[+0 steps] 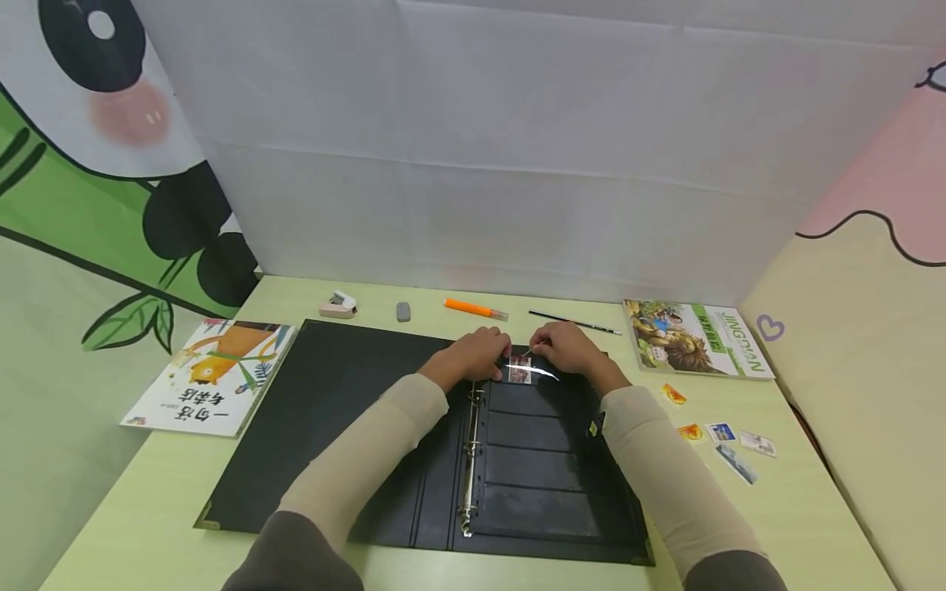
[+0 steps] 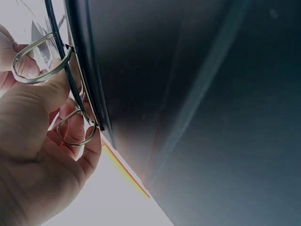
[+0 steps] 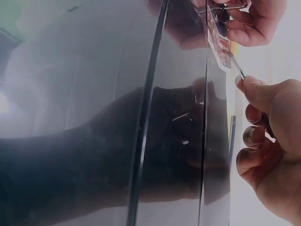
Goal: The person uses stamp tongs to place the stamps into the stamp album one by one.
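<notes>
Stamp (image 1: 520,373) at the top of a ring binder's (image 1: 325,394) black pocket page (image 1: 528,428), between the hands.
Tweezers (image 3: 238,67) are pinched by the right hand (image 1: 567,353); whether anything is gripped by the left hand (image 1: 471,356) cannot be told. The pale table (image 1: 805,517) beneath is backed, beyond both hands, by creased white sheeting (image 1: 480,164) and flanked, left of them, by a cartoon-printed panel (image 1: 81,197).

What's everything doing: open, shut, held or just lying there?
Black binder: open, flat
Metal rings: look closed
Black page: lying inside binder
Left hand: fingers curled at page's top edge
Right hand: pinching metal tool
Metal tool: held, tip at top stamp
Top stamp: tucked in or not, unclear
Loose stamps: lying flat
Left book: closed
Right book: closed
Orange marker: lying down, cap unclear
Pencil: lying down
Grey eraser: lying down
Beige gadget: resting
</notes>
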A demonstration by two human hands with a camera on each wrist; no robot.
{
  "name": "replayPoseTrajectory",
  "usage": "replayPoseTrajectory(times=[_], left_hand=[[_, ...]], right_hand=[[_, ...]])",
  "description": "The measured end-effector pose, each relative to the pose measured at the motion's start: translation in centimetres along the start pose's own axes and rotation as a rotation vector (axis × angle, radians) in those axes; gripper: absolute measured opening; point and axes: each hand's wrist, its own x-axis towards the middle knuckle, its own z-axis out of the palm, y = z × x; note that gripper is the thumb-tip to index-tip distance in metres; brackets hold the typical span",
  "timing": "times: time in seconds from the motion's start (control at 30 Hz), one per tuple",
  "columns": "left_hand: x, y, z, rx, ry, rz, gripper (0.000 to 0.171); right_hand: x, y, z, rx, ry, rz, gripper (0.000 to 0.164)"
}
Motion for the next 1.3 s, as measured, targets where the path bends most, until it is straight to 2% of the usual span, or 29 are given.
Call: replayPoseTrajectory(times=[0.2, 0.33, 0.5, 0.63, 0.9, 1.13, 1.3], left_hand=[[-0.2, 0.0, -0.1, 0.005, 0.005, 0.002, 0.034], [0.0, 0.1, 0.0, 0.010, 0.012, 0.008, 0.035], [0.3, 0.2, 0.1, 0.019, 0.006, 0.000, 0.038], [-0.1, 0.1, -0.1, 0.011, -0.009, -0.006, 0.040], [0.0, -0.2, -0.1, 0.006, 0.004, 0.032, 0.040], [0.3, -0.3, 0.1, 0.010, -0.031, 0.017, 0.042], [0.5, -0.3, 0.2, 0.020, -0.017, 0.022, 0.042]], right_hand=[[-0.1, -0.2, -0.1, -0.004, -0.026, 0.015, 0.016], [-0.8, 0.3, -0.5, 0.053, -0.008, 0.074, 0.018], [-2.5, 1.3, -2.2, 0.139, 0.058, 0.107, 0.021], [-3.8, 2.1, -3.7, 0.138, 0.055, 0.108, 0.022], [-8.0, 5.0, -6.5, 0.127, 0.013, 0.159, 0.026], [-11.6, 8.4, -7.2, 0.078, -0.007, 0.216, 0.025], [-14.1, 10.0, -7.9, 0.060, -0.019, 0.254, 0.024]])
